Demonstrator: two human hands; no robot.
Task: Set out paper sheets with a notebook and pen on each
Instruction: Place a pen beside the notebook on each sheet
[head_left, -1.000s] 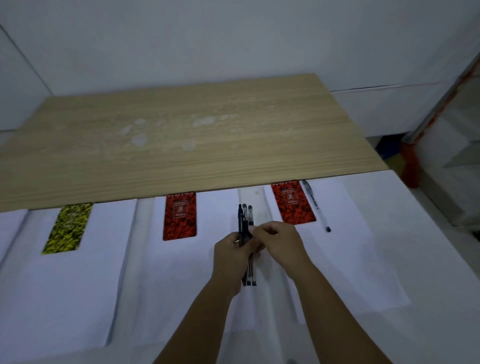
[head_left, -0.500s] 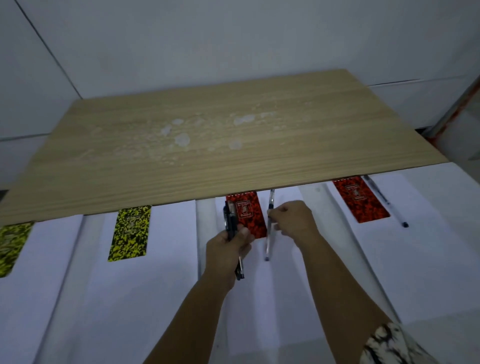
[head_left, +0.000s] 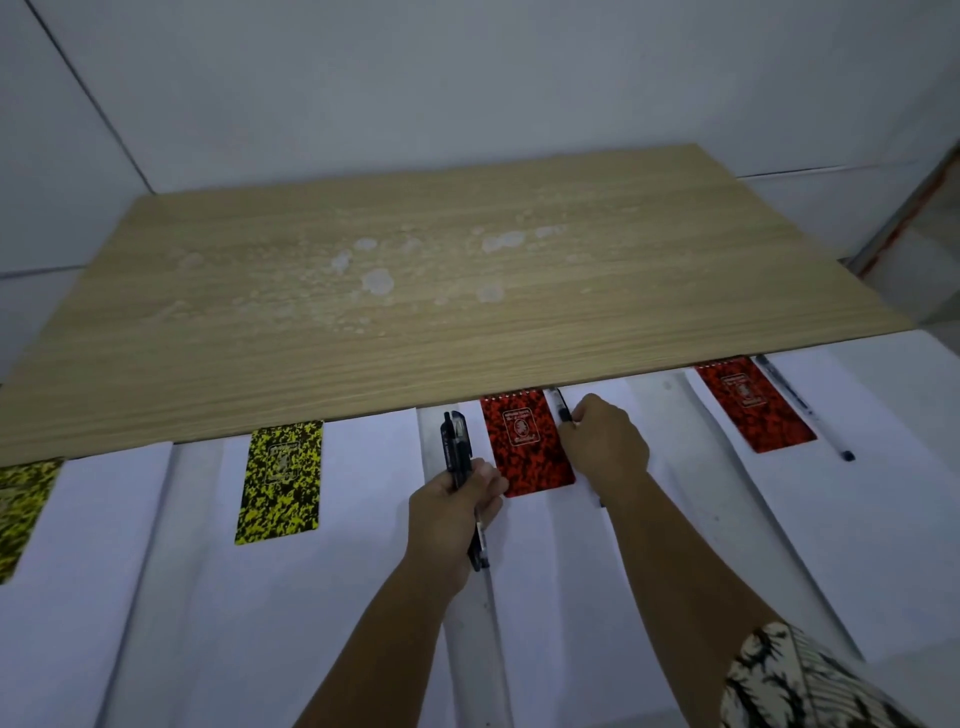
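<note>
Paper sheets (head_left: 358, 597) lie side by side on a white surface (head_left: 883, 519), running out from under the near edge of a wooden board (head_left: 467, 291), which serves as the landmark for this spread. A red notebook (head_left: 524, 441) lies on the sheet just below the board's near edge, near its middle, its spiral top almost touching the board. Beside that notebook's right edge, the person's right hand (head_left: 605, 441) has its fingers curled down around a pen (head_left: 562, 408), whose dark top pokes out toward the board; the rest of the pen is hidden under the hand. To the notebook's left, the left hand (head_left: 452, 506) grips a bundle of black pens (head_left: 457, 447), fingers wrapped round the barrels and thumb pressed along them, caps pointing at the board and tips showing below the fist. Farther left along the board's edge, a yellow notebook (head_left: 280, 480) lies on its own sheet, and a second yellow one (head_left: 18, 512) lies at the frame's left margin, partly tucked under the board. Toward the board's right corner, another red notebook (head_left: 753, 402) lies on a sheet with a lone pen (head_left: 802, 408) just beside its right edge. A patterned sleeve (head_left: 789, 680) shows at bottom right.
</note>
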